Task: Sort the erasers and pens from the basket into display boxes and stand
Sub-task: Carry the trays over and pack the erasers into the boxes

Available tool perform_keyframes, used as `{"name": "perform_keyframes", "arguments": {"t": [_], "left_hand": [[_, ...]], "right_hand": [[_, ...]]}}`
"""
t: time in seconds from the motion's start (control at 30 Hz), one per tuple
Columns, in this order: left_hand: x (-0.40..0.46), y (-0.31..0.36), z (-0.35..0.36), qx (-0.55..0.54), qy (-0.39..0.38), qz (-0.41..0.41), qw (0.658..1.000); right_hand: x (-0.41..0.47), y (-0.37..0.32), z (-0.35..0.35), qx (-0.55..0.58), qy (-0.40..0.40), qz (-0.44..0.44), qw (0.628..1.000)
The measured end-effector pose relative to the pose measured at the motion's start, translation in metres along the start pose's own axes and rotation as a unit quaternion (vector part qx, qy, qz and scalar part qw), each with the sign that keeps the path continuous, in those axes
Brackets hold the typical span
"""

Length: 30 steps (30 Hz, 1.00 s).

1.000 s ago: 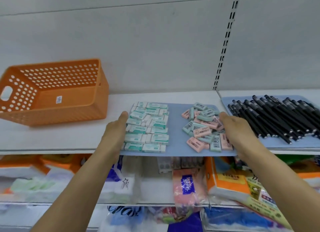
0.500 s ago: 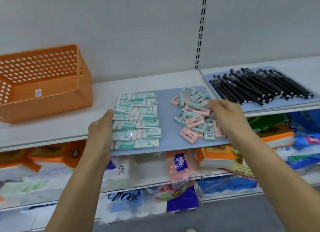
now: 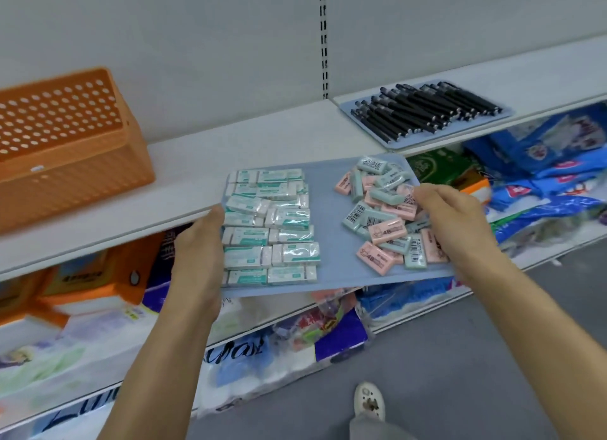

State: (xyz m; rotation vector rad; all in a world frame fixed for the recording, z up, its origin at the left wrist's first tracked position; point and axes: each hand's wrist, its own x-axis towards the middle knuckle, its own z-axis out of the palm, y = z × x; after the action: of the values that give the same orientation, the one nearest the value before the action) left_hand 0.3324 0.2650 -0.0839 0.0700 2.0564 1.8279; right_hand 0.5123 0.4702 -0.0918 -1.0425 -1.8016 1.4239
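A flat blue tray is held in the air in front of the white shelf, clear of its edge. My left hand grips the tray's left edge and my right hand grips its right edge. Rows of white-and-green wrapped erasers lie on the tray's left half. A loose heap of pink and mint erasers lies on its right half, partly under my right hand. The empty orange basket lies on its side on the shelf at the left.
A second blue tray with several black pens sits on the shelf at the right. Lower shelves hold packaged goods. Grey floor and my shoe show below.
Both hands have pulled the tray of erasers off the shelf toward me. The view has swung down and to the right.
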Motion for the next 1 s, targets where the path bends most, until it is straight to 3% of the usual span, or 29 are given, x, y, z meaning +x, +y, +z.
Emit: {"name": "perform_keyframes", "arguments": {"t": [0.5, 1.0], "left_hand": [[-0.06, -0.037, 0.077, 0.055, -0.172, 0.106, 0.978], [-0.129, -0.063, 0.267, 0.066, -0.25, 0.095, 0.961]], "right_hand": [[-0.074, 0.041, -0.109, 0.023, 0.149, 0.008, 0.989], [-0.065, 0.105, -0.283, 0.035, 0.255, 0.039, 0.966]]}}
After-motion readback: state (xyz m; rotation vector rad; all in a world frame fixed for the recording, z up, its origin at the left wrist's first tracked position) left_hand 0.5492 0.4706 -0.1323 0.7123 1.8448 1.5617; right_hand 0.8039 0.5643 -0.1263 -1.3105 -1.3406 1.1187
